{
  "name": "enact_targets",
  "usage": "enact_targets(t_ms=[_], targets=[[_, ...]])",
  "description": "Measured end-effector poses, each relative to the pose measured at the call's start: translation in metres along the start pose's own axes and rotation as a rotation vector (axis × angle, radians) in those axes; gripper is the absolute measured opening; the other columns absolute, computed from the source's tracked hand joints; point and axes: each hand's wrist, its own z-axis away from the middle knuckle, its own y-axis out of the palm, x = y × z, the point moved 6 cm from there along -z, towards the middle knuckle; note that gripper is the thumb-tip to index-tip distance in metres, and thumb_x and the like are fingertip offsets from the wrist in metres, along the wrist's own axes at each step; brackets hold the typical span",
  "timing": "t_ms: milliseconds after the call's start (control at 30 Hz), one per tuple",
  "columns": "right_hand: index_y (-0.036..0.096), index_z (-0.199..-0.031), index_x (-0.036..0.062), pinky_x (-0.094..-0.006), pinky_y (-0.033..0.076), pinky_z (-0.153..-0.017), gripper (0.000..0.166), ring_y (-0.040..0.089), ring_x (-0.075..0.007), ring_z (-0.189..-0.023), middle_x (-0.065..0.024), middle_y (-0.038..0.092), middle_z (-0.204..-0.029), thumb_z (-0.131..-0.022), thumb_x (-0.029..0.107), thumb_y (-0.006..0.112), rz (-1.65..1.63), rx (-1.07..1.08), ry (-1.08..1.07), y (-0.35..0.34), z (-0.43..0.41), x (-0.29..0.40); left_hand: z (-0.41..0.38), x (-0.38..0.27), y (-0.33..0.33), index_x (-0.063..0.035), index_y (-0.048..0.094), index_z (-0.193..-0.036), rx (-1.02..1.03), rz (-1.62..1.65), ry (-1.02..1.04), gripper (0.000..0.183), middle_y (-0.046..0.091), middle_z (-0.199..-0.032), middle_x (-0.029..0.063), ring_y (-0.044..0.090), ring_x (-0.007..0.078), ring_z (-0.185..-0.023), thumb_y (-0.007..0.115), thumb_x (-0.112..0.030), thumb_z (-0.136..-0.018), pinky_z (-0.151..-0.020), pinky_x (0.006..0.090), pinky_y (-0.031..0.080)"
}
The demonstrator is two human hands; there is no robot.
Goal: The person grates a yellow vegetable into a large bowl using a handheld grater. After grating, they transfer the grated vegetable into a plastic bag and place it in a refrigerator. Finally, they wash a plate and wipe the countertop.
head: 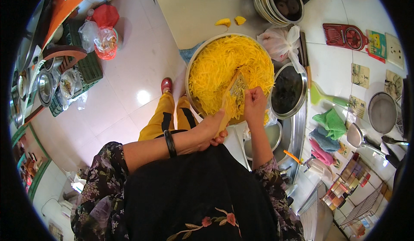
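Before me a wide metal basin (188,79) holds a heap of yellow shreds (226,56). A hand grater with a wooden frame (226,118) leans into the basin, its metal face (239,89) partly covered with shreds. My left hand (215,127) is closed around the near end of the frame. At the grater's right edge is my right hand (255,101), its fingers curled by the metal face; whether they hold a piece is hidden.
Yellow scraps (223,22) lie on the counter (194,11) beyond the basin. Stacked bowls (275,4), a tied plastic bag (279,42) and a pot with dark contents (287,90) stand at the right. Nearer is a sink (296,127) with a bowl (273,135) in it.
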Motion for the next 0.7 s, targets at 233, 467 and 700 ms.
enact_targets(t_ms=[233,467,700], targets=[[0.049,-0.077,-0.0007,-0.0366,0.041,-0.053,0.017,0.051,-0.0258,-0.054,-0.0138,0.053,-0.062,-0.085,0.010,0.058,0.134,-0.026,-0.070,0.001,-0.023,-0.007,-0.003,0.002,0.001,-0.0070,0.044,-0.099,0.004,0.011,-0.014,0.051,0.041,-0.064,0.0027,0.033,0.0094,-0.045,0.031,-0.056,-0.095,-0.038,0.0222,0.023],[0.050,-0.080,-0.0001,-0.0373,0.042,-0.054,0.015,0.055,-0.0262,-0.057,-0.0140,0.056,-0.064,-0.085,0.011,0.059,0.199,-0.054,-0.098,0.001,-0.027,-0.018,0.000,-0.002,0.003,-0.0065,0.044,-0.098,0.018,0.016,-0.009,0.051,0.042,-0.063,0.0031,0.034,0.0096,-0.045,0.031,-0.056,-0.096,-0.038,0.0211,0.023],[0.052,-0.084,0.0006,-0.0329,0.042,-0.055,0.011,0.053,-0.0207,-0.056,-0.0110,0.055,-0.065,-0.086,0.010,0.059,0.097,-0.083,-0.144,0.000,-0.012,-0.034,-0.001,-0.005,-0.001,-0.0083,0.045,-0.100,0.048,0.014,-0.042,0.049,0.043,-0.063,0.0039,0.036,0.0107,-0.046,0.030,-0.055,-0.096,-0.038,0.0210,0.023]])
